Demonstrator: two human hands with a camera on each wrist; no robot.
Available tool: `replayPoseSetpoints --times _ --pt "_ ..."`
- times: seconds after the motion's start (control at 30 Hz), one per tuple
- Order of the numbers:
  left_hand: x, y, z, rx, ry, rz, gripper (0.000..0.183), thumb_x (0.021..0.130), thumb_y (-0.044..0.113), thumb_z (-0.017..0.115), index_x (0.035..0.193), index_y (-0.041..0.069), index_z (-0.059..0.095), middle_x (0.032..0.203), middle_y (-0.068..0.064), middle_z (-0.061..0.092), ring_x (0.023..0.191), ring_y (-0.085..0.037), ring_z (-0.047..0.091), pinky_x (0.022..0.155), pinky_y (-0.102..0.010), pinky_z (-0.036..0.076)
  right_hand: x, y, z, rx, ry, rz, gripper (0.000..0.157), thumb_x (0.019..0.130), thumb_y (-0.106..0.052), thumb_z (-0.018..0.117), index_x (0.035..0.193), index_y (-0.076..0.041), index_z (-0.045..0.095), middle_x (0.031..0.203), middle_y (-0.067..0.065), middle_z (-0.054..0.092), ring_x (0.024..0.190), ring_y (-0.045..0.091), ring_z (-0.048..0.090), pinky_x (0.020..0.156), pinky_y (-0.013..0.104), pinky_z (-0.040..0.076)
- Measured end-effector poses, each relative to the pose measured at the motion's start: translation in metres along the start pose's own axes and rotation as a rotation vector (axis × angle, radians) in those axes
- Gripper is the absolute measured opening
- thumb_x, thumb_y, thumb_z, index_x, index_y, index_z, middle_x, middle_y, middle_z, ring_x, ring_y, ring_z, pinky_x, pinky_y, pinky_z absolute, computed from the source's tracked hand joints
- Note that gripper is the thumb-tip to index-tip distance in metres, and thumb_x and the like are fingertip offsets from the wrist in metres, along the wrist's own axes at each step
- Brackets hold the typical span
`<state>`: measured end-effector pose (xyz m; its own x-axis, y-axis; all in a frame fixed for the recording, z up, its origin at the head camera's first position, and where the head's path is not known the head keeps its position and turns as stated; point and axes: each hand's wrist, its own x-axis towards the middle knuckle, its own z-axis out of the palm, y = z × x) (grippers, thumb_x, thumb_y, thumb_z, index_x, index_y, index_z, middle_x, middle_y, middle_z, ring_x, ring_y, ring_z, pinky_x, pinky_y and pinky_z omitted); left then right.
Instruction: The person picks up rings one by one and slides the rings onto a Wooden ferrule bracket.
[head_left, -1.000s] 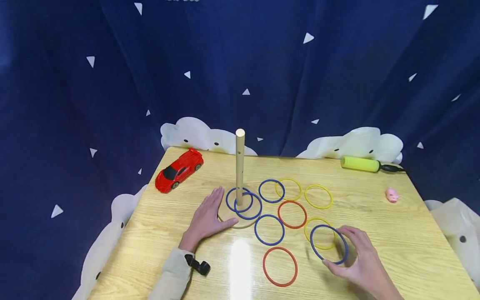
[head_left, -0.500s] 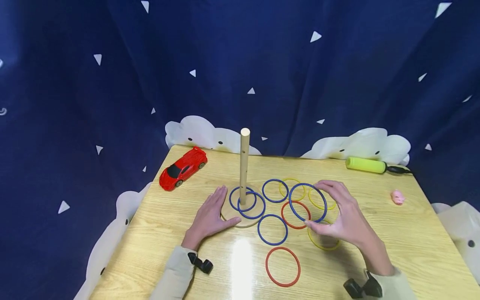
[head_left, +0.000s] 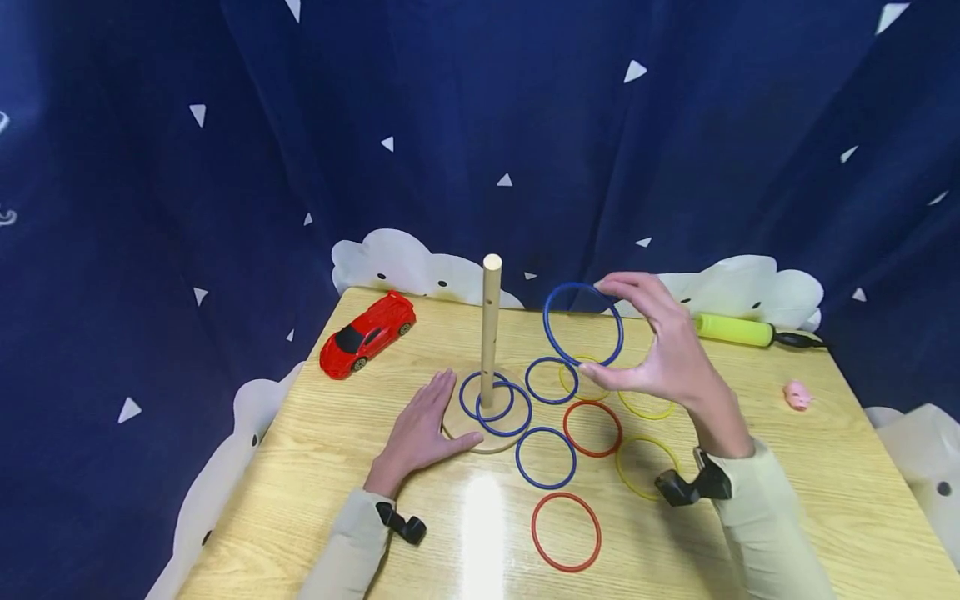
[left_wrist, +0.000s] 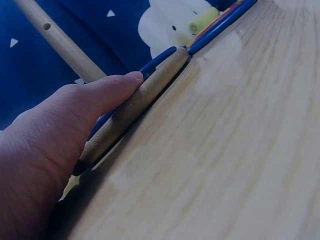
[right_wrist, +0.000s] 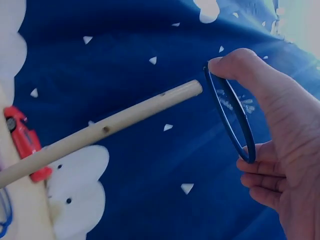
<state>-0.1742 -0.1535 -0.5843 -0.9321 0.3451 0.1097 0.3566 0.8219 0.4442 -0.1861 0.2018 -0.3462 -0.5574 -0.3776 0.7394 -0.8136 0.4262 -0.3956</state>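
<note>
My right hand pinches a blue ring between thumb and fingers. It holds the ring tilted up in the air, to the right of the wooden post. In the right wrist view, the ring is close beside the post's top end, apart from it. My left hand lies with straight fingers along the left side of the round wooden base. Its thumb rests on the base's edge. Two blue rings lie around the post's foot, overlapping; the underside of the left hand is hidden.
Right of the base lie more rings: blue, red and several yellow. A red toy car stands at the back left. A green hand pump and small pink toy are at the right.
The right hand has lifted the blue ring from low over the front-right rings, up and leftward toward the post's height. The left hand stays at the base. The view has shifted slightly.
</note>
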Motion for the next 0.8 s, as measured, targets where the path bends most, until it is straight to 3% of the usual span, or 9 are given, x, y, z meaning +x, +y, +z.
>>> replayPoseSetpoints --times 0.2,0.47,0.63,0.8 --pt "0.002 0.001 0.001 -0.010 0.001 0.004 0.122 0.082 0.089 0.055 0.168 0.012 0.018 0.175 -0.002 0.015 0.162 -0.020 0.012 0.130 -0.042 0.016 0.041 -0.006 0.006 -0.012 0.001 -0.060 0.095 0.069 -0.069 0.084 0.127 0.005 0.067 0.128 0.018 0.065 0.122 0.031 0.055 0.108 0.030 0.042" --pt "0.003 0.002 0.001 -0.005 -0.001 0.003 0.121 0.082 0.090 0.054 0.169 0.014 0.016 0.175 0.001 0.014 0.162 -0.016 0.009 0.130 -0.041 0.016 0.083 -0.005 0.020 0.031 -0.019 -0.093 0.083 0.058 -0.037 0.096 0.126 0.001 0.069 0.126 0.015 0.065 0.121 0.031 0.055 0.103 0.037 0.045" --pt "0.001 0.002 0.001 -0.006 0.016 0.012 0.122 0.082 0.089 0.056 0.168 0.012 0.018 0.175 -0.002 0.017 0.161 -0.018 0.012 0.130 -0.043 0.019 0.091 0.000 0.033 0.023 -0.084 -0.068 0.085 0.057 -0.037 0.098 0.127 0.000 0.069 0.129 0.012 0.064 0.123 0.028 0.053 0.103 0.042 0.045" --pt "0.000 0.000 0.002 0.008 0.000 -0.003 0.122 0.081 0.091 0.053 0.169 0.014 0.016 0.175 -0.002 0.016 0.161 -0.016 0.009 0.130 -0.042 0.017 0.080 0.007 0.050 0.007 -0.165 -0.030 0.086 0.060 -0.041 0.098 0.128 0.000 0.067 0.129 0.010 0.063 0.123 0.026 0.052 0.103 0.044 0.047"
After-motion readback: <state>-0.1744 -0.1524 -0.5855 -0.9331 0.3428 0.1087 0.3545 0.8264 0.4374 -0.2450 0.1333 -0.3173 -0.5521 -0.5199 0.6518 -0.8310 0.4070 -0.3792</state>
